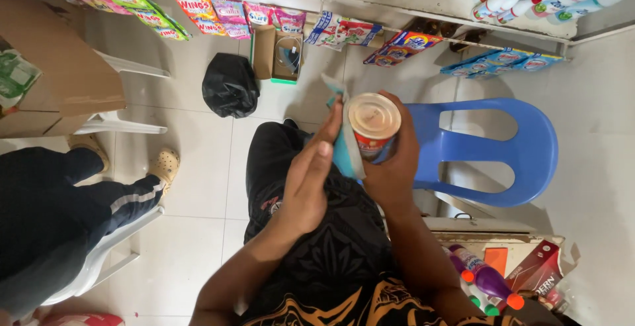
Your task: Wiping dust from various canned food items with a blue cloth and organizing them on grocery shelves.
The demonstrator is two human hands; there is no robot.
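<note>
**Item in hand: can with cloth**

- **Can** (374,126). You hold it in your right hand (391,167), out in front of your lap and above the floor. Its pale round top faces up toward the camera, so its long axis runs nearly along your line of sight, tipped a little away from you. The red side wall shows only as a narrow band under the rim.
- **Right hand.** Curled shut around the can's side, from the right and from underneath; your fingers wrap the wall and the thumb lies on the far side. This hand alone carries the can.
- **Left hand** (309,177). Nearly flat, fingers together and stretched toward the can's left side. It presses the cloth (344,144) against the can's wall; it is not closed around anything that you can see.
- **Cloth.** Light blue-green, caught between your left fingers and the can. One corner sticks up past the fingertips; the rest hangs below the can.
- **Relation.** The can sits just right of your left fingertips and inside your right grip; both hands touch it, the left only through the cloth.

**Surroundings**
- Blue chair (489,154), just behind the can, on the floor.
- Black bag (229,86), on the floor further off.
- Sachet strips (198,8), hung along the shelf edge.
- Bottles (486,279), lower right, beside a red carton (539,274).
- Another person's legs (79,193), at the left, well apart from your hands.
</note>
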